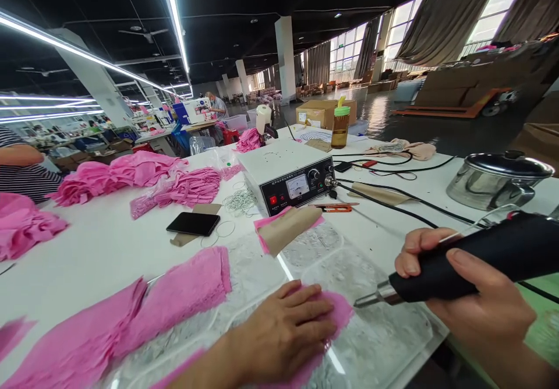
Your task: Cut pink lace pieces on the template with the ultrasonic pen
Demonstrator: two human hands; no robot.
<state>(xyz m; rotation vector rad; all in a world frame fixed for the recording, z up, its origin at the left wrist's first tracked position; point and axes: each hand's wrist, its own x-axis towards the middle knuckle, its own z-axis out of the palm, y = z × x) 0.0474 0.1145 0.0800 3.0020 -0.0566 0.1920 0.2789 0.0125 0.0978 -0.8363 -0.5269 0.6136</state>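
Note:
My left hand (286, 331) lies flat, fingers stretched, on a small pink fabric piece (343, 313) on a clear glassy sheet (384, 348). In my right hand (484, 296) is a black handheld ultrasonic tool (463, 261), gripped round its barrel. Its narrow metal tip points left at the right edge of the pink fabric, very close to it; whether they touch I cannot tell. To the left lies a folded pink fabric stack (187, 290). Above my left hand rests a brown cloth piece (290, 229) with pink fabric under it.
A control box (297, 185) with a dial and red switch stands behind the sheet. Nearby are orange-handled snips (336, 208), a phone (193, 223), rubber bands (240, 202), a bottle (340, 124), a lidded pot (493, 185) and black cables (388, 197). Pink bundles (122, 173) lie left, near another person's arm.

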